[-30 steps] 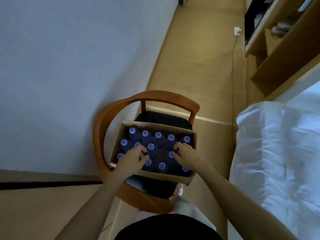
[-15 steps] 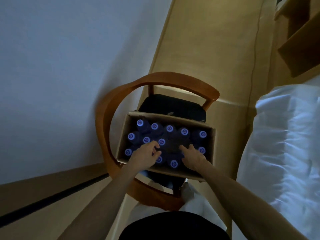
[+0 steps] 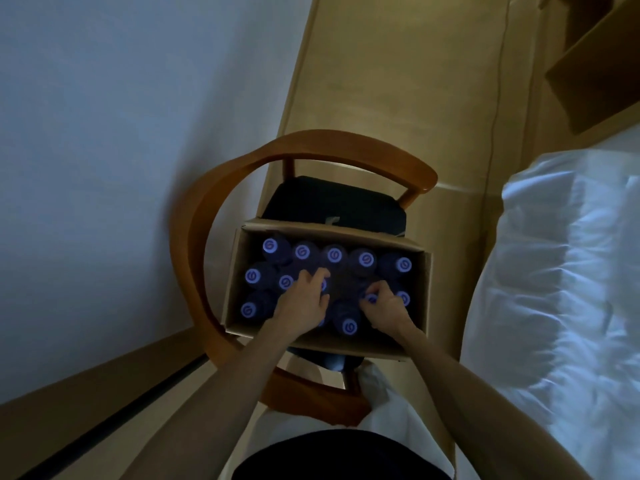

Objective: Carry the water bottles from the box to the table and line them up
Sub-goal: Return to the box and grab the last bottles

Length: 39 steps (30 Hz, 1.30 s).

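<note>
The box (image 3: 420, 306) stood on the seat of the chair (image 3: 311, 147), near its front edge. The bottles (image 3: 334, 255) stood upright in the box, in rows. Both hands were inside the box, on the bottle tops: the left hand (image 3: 301, 299) near the middle, the right hand (image 3: 386, 306) toward the right side. The wall (image 3: 121, 150) was left of the chair, the bed (image 3: 561, 271) right of it. The floor (image 3: 398, 81) extended behind the chair.

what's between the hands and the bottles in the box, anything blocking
Nothing visible. The box is open at the top, and both the left hand and right hand are already down among the bottles, fingers at the caps. The table is out of view.
</note>
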{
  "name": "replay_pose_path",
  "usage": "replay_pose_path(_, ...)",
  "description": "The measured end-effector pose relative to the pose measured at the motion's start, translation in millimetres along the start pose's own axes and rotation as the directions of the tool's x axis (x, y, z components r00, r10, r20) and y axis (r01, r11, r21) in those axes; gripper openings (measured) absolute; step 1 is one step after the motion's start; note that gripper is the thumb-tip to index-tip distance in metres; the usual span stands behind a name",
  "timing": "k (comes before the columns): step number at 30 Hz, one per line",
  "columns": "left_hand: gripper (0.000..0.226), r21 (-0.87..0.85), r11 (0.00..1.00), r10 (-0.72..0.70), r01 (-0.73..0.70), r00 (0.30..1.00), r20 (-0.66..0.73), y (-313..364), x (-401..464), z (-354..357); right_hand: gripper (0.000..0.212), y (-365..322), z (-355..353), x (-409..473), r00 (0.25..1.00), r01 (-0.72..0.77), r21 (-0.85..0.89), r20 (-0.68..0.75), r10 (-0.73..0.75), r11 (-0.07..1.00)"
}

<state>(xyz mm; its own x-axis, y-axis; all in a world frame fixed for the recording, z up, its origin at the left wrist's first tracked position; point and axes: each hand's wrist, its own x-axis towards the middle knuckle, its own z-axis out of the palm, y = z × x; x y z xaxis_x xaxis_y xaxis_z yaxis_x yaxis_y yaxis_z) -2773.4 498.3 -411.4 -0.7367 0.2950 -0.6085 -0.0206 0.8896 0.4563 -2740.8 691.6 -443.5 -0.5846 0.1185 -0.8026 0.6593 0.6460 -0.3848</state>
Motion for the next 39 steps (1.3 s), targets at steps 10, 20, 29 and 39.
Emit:
replay_pose_path(10, 0.035, 0.248, 0.968, -0.072, 0.025, 0.980, 0.183, 4, 33, 10, 0.024, 10, 6, 2, 0.994, -0.108, 0.206, 0.013, 0.107, 0.973)
replay_pose_path(20, 0.012, 0.050, 0.998, -0.052, 0.048, 0.995, 0.089, -5, 34, 0, 0.023, 8, -13, -13, 0.989, 0.057, 0.204, -0.146, -0.027, 0.977)
replay_pose_path(29, 0.022, -0.321, 0.947, -0.088, -0.004, 0.958, -0.274, 16, -16, -29, 0.009, -6, -55, -51, 0.959, 0.206, 0.234, -0.239, -0.149, 0.950)
replay_pose_path(39, 0.015, 0.011, 0.953, 0.282, -0.303, 0.874, -0.395, 73, -68, -111, 0.025, -39, -117, -121, 0.795, 0.531, 0.108, -0.406, -0.451, 0.840)
